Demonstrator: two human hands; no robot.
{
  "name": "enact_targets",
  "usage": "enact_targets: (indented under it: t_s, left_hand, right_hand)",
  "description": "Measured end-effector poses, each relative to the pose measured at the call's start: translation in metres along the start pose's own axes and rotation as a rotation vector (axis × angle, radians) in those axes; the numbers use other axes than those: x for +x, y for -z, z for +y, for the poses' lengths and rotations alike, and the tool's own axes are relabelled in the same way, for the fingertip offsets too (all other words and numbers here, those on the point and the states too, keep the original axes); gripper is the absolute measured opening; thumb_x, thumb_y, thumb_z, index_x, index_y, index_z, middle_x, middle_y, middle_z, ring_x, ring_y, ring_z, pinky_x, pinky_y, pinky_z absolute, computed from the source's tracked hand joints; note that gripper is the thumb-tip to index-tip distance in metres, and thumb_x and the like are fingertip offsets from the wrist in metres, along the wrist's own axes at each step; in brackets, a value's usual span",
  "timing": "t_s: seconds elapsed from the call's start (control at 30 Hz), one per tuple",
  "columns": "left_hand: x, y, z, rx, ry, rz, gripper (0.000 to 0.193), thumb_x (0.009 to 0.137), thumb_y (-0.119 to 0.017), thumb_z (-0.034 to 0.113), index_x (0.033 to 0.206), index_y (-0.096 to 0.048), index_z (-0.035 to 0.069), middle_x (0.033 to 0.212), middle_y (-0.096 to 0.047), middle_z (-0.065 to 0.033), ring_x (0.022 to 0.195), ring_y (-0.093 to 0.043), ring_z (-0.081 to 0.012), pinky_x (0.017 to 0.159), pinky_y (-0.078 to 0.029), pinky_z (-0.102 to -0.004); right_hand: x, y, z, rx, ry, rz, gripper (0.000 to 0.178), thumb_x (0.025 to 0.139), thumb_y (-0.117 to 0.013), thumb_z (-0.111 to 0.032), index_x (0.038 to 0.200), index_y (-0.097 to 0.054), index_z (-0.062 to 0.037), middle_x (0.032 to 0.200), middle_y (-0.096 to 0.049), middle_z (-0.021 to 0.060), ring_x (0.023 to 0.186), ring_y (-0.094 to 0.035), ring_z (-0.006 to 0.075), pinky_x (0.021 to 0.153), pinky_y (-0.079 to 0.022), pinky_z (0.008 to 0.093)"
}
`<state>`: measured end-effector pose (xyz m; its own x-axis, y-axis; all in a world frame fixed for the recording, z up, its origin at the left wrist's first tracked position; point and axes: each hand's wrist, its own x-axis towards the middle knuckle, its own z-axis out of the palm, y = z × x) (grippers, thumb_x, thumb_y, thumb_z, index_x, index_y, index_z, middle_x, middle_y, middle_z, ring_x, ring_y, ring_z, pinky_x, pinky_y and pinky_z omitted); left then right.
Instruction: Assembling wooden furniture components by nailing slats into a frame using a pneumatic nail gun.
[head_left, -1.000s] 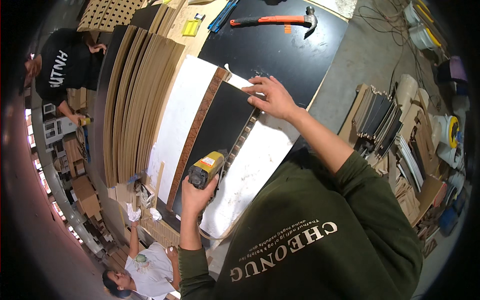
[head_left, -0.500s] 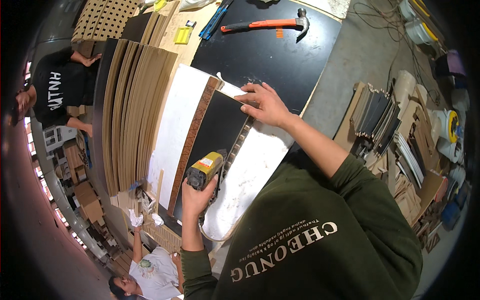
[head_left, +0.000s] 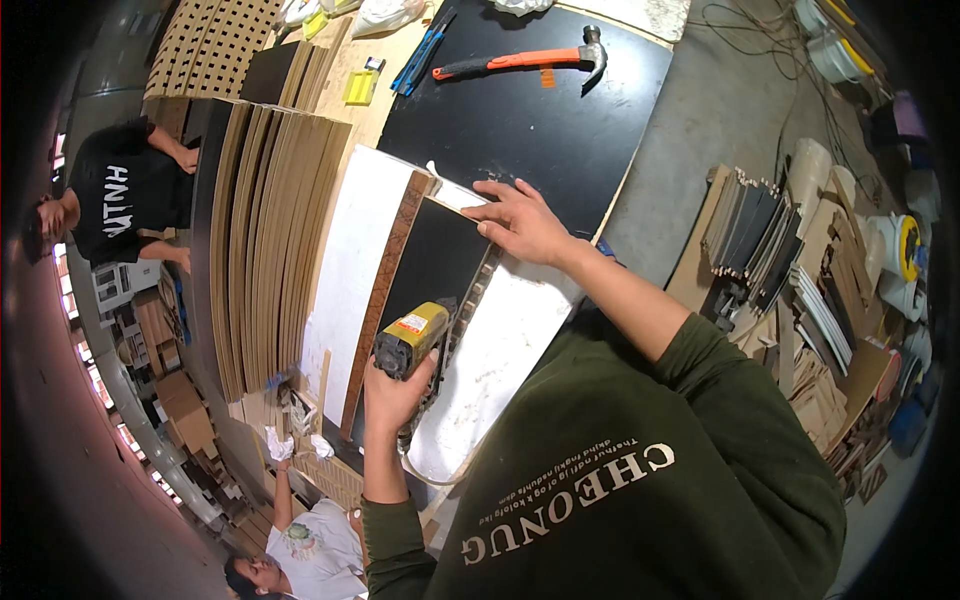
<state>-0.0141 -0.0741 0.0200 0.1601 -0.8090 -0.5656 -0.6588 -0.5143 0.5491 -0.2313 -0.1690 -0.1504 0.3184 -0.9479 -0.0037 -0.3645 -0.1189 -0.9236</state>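
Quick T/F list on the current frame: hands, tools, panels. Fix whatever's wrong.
1. The left hand grips a yellow-and-black power tool. True.
2. The hammer has an orange-and-black handle. True.
3. The hammer lies on the floor. False: it lies on the wide black board.
4. The right hand is at the far end of the narrow black panel. True.
5. Both hands grip the power tool. False: only the left hand does.

Looks smooth on the black panel (head_left: 432, 258), glossy on the dark sheet (head_left: 480, 118), metallic at the hammer head (head_left: 595, 55), wood-like along stacked boards (head_left: 283, 250)
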Motion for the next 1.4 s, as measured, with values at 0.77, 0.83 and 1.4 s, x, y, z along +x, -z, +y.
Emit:
enact_targets:
  t_s: [0.77,0.83,1.4]
  left_hand:
    - [0.021,-0.01,0.02,0.026,0.001,-0.023,0.034,0.077,-0.071,0.02,0.097,-0.064,-0.007,0.071,-0.065,-0.0091,0.053,-0.06,-0.0119,0.05,-0.048,-0.0265]
    - [0.021,-0.011,0.024,0.042,0.016,-0.008,0.034,0.077,-0.071,0.02,0.096,-0.065,-0.007,0.07,-0.065,-0.0093,0.053,-0.06,-0.0124,0.05,-0.048,-0.0266]
    - [0.029,-0.016,0.042,0.053,0.007,-0.029,0.034,0.078,-0.071,0.018,0.1,-0.062,-0.006,0.073,-0.063,-0.0072,0.053,-0.058,-0.0114,0.048,-0.048,-0.0261]
  right_hand:
    - [0.004,0.006,0.004,-0.017,0.072,0.008,0.03,0.086,-0.055,-0.026,0.113,-0.067,-0.0176,0.131,-0.052,0.0105,0.125,-0.045,0.0236,0.11,-0.022,0.0463]
    - [0.004,0.006,0.003,-0.006,0.083,0.015,0.03,0.086,-0.055,-0.026,0.113,-0.067,-0.0177,0.131,-0.052,0.011,0.125,-0.044,0.024,0.11,-0.022,0.0461]
    - [0.003,0.013,0.0,0.011,0.071,-0.04,0.035,0.086,-0.054,-0.022,0.119,-0.063,-0.0153,0.134,-0.048,0.0122,0.131,-0.038,0.0266,0.11,-0.02,0.0487]
